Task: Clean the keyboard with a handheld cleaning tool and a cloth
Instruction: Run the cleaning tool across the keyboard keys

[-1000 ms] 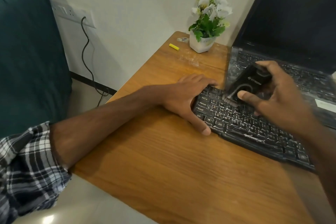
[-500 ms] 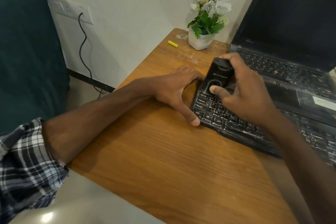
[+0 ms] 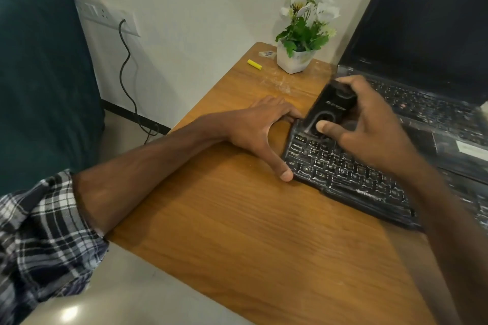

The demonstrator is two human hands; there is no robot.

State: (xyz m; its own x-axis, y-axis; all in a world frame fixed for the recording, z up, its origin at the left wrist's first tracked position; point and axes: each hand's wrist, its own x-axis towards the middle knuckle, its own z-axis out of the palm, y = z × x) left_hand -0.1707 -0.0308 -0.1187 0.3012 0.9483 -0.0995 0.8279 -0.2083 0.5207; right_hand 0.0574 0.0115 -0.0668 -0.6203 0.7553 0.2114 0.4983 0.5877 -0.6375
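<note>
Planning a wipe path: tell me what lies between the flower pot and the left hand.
Head view: only bare table with pale scuffs between the flower pot and the left hand.

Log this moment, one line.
right hand: holds handheld cleaning tool on keyboard far-left corner | left hand: flat, braces keyboard's left edge | cloth: not in view

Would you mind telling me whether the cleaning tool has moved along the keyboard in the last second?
Yes. The cleaning tool in the right hand has slid left along the keyboard to its far-left corner.
</note>
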